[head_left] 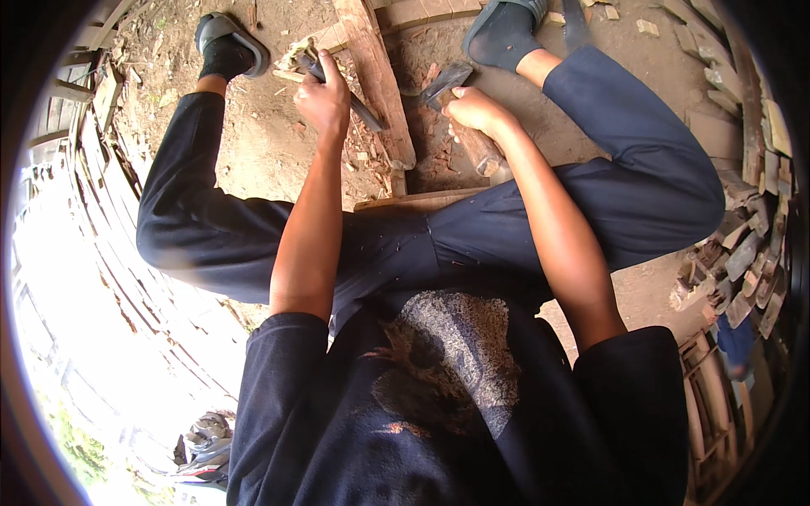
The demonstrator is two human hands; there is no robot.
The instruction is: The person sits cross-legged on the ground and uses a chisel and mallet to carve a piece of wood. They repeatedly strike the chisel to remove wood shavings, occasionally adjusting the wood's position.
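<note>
Left hand (323,99) keeps no gap, grip closed round a dark rod-like tool (364,113), near end overlapping a rough wooden beam (371,67). Right hand (477,111) has its grip round a wooden-handled hammer-like tool (481,153), beside the beam, above dirt floor (253,152)

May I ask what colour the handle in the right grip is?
The handle is brown, clearest in the head view.

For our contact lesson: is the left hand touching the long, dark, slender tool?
Touching: in the head view, the left hand closes around the long, dark, slender tool.
</note>
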